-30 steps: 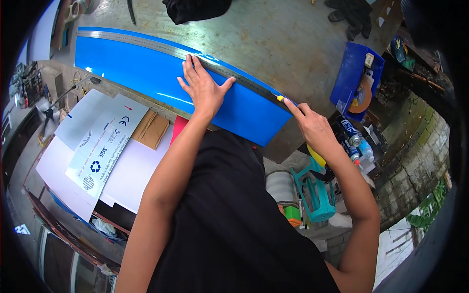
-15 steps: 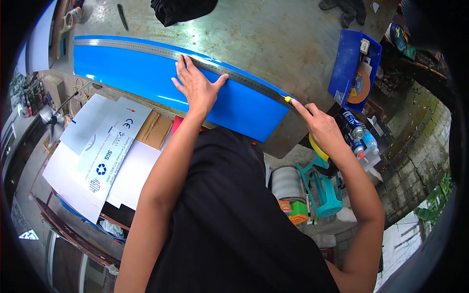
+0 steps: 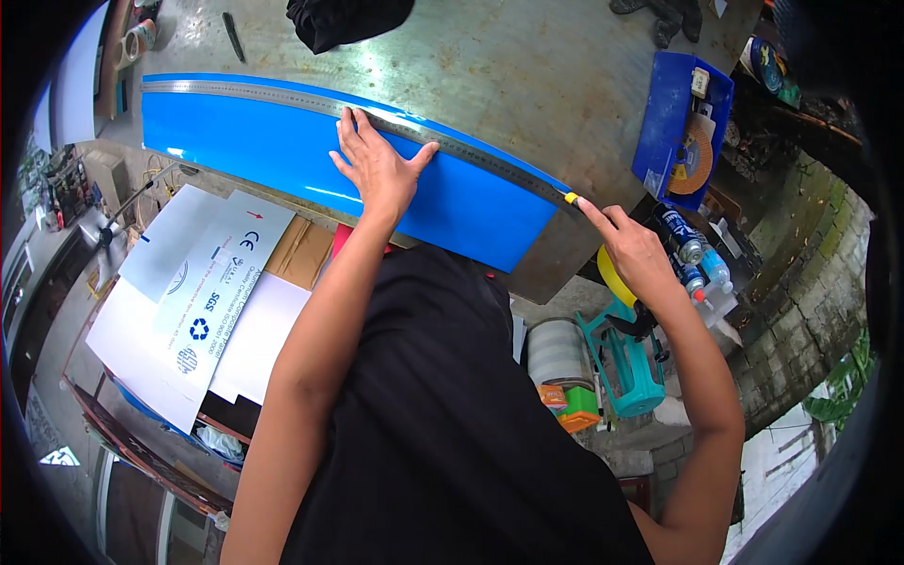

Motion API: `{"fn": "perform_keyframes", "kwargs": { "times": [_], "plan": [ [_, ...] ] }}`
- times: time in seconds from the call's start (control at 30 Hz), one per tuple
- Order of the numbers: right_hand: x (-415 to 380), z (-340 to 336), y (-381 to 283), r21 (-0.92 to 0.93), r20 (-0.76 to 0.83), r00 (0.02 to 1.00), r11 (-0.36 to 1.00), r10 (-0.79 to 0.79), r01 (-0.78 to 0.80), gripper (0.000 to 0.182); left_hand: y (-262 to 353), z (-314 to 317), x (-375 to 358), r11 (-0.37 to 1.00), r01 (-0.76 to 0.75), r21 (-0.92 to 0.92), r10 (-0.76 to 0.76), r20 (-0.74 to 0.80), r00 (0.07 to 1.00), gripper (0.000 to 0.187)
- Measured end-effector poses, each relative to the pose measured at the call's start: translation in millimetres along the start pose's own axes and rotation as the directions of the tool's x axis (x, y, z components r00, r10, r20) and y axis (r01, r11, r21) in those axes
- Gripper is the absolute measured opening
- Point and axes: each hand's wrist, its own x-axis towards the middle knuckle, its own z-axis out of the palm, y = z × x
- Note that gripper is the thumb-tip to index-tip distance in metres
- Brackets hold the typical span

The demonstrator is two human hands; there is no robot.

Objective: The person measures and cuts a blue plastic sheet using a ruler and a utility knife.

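A long blue panel [image 3: 245, 137] lies across the near edge of the metal table [image 3: 490, 71]. A long steel ruler [image 3: 282, 96] rests on it near its far edge, with a thin blue strip showing beyond. My left hand [image 3: 379, 174] is open, fingers spread, its fingertips and thumb pressing the ruler near the middle. My right hand [image 3: 636, 252] is closed around a yellow-tipped cutter knife [image 3: 571, 199], mostly hidden in the grip. The knife's tip is by the right end of the ruler and panel; whether the blade touches anything cannot be seen.
A blue bin [image 3: 656, 132] with an abrasive disc stands at the right table edge, spray cans [image 3: 680, 235] below it. Black cloth [image 3: 348, 21] and a dark slim tool [image 3: 233, 36] lie on the far side. Printed white sheets [image 3: 202, 311] sit at the left.
My right hand and the knife have moved slightly right and down, toward the panel's far right corner. My left hand stays on the ruler. The view has shifted a little.
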Motion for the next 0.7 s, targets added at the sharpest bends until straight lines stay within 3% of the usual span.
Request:
{"fn": "perform_keyframes", "kwargs": {
  "times": [0.17, 0.27, 0.33, 0.4, 0.47, 0.57, 0.7],
  "plan": [
    [-2.5, 2.2, 0.6, -0.002, -0.014, 1.000, 1.000, 0.006, -0.006, 0.082, 0.4, -1.4, 0.0, 1.000, -0.006, 0.012, 0.006, 0.003, 1.000, 0.133],
    [-2.6, 5.9, -3.0, 0.095, -0.124, 0.992, 0.995, 0.002, 0.010, 0.075, 0.2, -1.4, -1.0, 1.000, -0.015, 0.014, 0.015, -0.007, 1.000, 0.132],
    [-0.5, 18.1, -10.5, 0.202, -0.337, 0.936, 0.979, 0.103, -0.035, 0.067, -2.3, -1.1, -2.6, 1.000, -0.024, 0.018, 0.024, -0.023, 0.999, 0.131],
    [11.3, 39.1, -11.2, 0.242, -0.372, 0.914, 0.968, 0.160, -0.071, 0.069, -4.2, -1.9, -3.5, 0.996, -0.085, -0.006, 0.085, -0.044, 0.995, 0.128],
    [27.4, 52.1, -15.3, 0.149, -0.514, 0.823, 0.970, 0.244, -0.194, 0.070, -8.2, -4.4, -3.9, 0.995, -0.099, -0.010, 0.099, -0.047, 0.994, 0.119],
    [49.1, 67.3, -9.8, 0.119, -0.581, 0.761, 0.955, 0.290, -0.273, 0.071, -17.9, -3.8, -5.2, 0.986, -0.169, 0.014, 0.169, -0.038, 0.985, 0.102],
    [63.3, 76.3, -2.5, 0.087, -0.692, 0.653, 0.934, 0.308, -0.348, 0.071, -29.7, -6.9, -4.2, 0.974, -0.224, 0.043, 0.226, -0.038, 0.973, 0.099]
  ]
}}
